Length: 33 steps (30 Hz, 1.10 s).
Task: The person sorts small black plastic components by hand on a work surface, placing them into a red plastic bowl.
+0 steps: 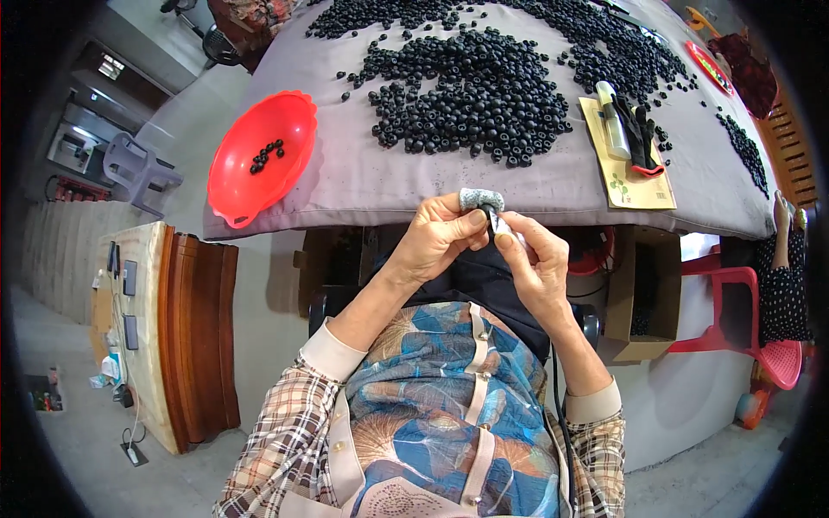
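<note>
Just off the table's near edge, my two hands meet in front of my body. My left hand [440, 231] is closed, thumb and fingers pinching a small round black bead [489, 210]. A grey speckled tube-like wrap [480, 198] sits at the tips of its fingers; whether it covers a finger cannot be made out. My right hand [537, 259] is closed on a small pale, silvery tool [499, 226], whose tip meets the bead. Beyond them a big heap of black beads [471, 99] lies on the grey tablecloth [337, 186].
A red scalloped bowl [237, 160] with several beads stands at the table's left. On the right, a yellow card package [643, 192] lies under a clear tube [611, 121] and a black glove [641, 142]. Cardboard box [643, 302] and pink chair [721, 302] stand below right; someone sits there.
</note>
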Each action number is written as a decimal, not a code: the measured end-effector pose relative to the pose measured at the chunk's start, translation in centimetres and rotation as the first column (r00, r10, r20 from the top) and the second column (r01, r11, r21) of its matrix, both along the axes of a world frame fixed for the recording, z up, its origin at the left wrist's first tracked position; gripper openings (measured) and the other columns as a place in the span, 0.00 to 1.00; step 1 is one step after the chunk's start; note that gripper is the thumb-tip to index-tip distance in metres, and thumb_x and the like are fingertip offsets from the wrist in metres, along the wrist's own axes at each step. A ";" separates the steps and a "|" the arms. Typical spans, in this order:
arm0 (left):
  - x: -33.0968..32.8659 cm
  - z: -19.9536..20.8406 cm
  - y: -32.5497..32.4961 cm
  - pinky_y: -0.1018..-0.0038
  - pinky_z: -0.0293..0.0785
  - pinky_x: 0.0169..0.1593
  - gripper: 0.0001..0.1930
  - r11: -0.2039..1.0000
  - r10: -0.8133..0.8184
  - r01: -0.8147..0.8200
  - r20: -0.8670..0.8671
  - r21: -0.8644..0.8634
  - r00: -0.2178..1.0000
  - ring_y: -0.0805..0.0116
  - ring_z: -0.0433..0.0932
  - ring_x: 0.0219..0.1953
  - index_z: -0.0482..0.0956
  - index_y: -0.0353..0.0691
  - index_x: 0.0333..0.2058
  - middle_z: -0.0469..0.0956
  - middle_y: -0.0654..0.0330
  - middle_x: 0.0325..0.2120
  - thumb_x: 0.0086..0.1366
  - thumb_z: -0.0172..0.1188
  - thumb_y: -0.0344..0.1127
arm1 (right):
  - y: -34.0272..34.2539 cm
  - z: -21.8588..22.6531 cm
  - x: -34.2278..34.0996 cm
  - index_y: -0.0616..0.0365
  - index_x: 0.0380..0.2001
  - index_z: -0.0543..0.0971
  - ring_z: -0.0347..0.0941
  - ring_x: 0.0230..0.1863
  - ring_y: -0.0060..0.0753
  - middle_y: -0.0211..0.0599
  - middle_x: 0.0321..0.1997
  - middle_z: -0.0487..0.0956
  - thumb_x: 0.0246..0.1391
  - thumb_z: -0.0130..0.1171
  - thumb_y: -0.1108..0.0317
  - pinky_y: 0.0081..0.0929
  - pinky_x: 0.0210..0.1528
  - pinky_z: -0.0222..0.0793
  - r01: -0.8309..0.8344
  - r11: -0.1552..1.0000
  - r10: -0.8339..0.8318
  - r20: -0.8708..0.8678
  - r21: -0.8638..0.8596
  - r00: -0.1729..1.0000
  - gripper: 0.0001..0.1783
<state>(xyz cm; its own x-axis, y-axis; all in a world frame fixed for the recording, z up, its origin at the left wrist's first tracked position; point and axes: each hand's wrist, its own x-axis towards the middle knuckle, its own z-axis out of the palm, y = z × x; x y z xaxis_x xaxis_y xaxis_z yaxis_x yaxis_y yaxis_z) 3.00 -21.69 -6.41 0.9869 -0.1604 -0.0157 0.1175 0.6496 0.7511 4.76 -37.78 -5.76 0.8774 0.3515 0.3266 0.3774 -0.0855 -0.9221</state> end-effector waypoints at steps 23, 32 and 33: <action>-1.3 3.2 19.3 0.79 0.67 0.24 0.07 0.685 0.688 -0.661 -0.025 -0.307 0.725 0.73 0.74 0.22 0.72 0.34 0.36 0.77 0.54 0.31 0.61 0.51 0.31 | 0.7 -2.3 0.9 0.61 0.38 0.76 0.51 0.18 0.06 0.15 0.18 0.63 0.56 0.50 0.63 0.08 0.17 0.43 -0.016 0.978 0.082 -0.311 0.209 0.947 0.13; 0.9 2.2 16.1 0.76 0.72 0.24 0.07 0.775 0.628 -0.628 -0.024 -0.069 0.778 0.71 0.75 0.21 0.71 0.37 0.30 0.77 0.54 0.24 0.62 0.50 0.35 | 0.6 -2.8 0.9 0.60 0.37 0.76 0.52 0.19 0.06 0.14 0.19 0.64 0.56 0.51 0.63 0.08 0.19 0.46 -0.024 0.975 0.101 -0.349 0.219 0.932 0.12; 1.7 1.7 14.2 0.79 0.69 0.18 0.04 0.769 0.638 -0.634 -0.027 0.080 0.770 0.74 0.73 0.17 0.72 0.37 0.30 0.76 0.56 0.21 0.60 0.52 0.31 | 0.6 -2.7 0.8 0.59 0.35 0.76 0.53 0.21 0.06 0.13 0.21 0.64 0.55 0.52 0.64 0.08 0.21 0.48 -0.020 0.972 0.109 -0.372 0.236 0.922 0.11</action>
<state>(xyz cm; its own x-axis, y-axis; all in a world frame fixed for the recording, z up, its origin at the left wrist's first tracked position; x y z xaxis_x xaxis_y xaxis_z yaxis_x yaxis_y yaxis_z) 4.69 -7.46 -4.75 0.8603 0.5068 -0.0550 -0.2676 0.5409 0.7974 5.58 -37.22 -8.50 0.9281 0.3689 0.0496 -0.0075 0.1519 -0.9884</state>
